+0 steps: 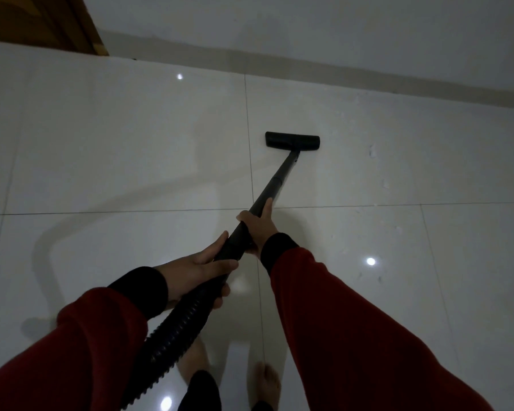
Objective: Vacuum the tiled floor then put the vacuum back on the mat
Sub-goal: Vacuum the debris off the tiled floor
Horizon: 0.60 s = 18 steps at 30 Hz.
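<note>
- The tiled floor (pixel 131 149) is pale and glossy, with thin grout lines crossing it and small bright light reflections on it.
- Along the far edge of the floor runs a light skirting strip (pixel 309 63) below a pale wall (pixel 339 25); a brown wooden door frame (pixel 42 22) stands at the far left corner.
- Small white specks of debris (pixel 374 151) lie scattered on the tiles to the right of the vacuum head, toward the far right part of the floor; nothing stands between the head and the skirting.
- The vacuum head (pixel 292 140), a flat black bar, rests on the floor just right of a grout line, well short of the far edge.
- A black wand (pixel 275 185) rises from the head back toward the person, joining a ribbed black hose (pixel 175 330) that runs down to the near edge of the floor.
- The right hand (pixel 257 229) is closed round the wand, forward on the tube, with the thumb lying along it.
- The left hand (pixel 196 271) is wrapped round the wand's lower end where the hose begins, just behind the right hand.
- Both arms wear red sleeves (pixel 353 321) with dark cuffs.
- Bare feet (pixel 269 384) stand on the tiles near the close edge, under the hose.
</note>
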Motion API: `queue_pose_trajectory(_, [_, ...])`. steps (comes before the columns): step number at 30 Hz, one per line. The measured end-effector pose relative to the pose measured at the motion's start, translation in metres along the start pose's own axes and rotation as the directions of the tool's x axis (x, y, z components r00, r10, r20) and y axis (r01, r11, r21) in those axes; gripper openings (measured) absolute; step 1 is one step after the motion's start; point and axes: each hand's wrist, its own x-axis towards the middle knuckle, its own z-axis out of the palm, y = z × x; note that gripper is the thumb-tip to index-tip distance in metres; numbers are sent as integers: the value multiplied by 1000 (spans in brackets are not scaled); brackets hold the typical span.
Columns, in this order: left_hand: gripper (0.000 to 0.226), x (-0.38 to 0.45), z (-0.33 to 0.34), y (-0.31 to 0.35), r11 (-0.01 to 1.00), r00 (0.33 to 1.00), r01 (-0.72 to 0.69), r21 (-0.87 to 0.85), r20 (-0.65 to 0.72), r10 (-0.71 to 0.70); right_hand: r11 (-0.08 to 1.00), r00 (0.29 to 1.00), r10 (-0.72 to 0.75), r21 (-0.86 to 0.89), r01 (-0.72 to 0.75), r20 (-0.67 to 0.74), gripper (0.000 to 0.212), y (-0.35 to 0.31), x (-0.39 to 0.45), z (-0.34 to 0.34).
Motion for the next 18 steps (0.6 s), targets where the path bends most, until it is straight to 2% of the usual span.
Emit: queue_pose_trajectory(18, [69, 99, -16, 129, 995, 997, -57, -78, -64, 52, 987, 999, -40, -155, 43, 20, 95, -142, 103, -24])
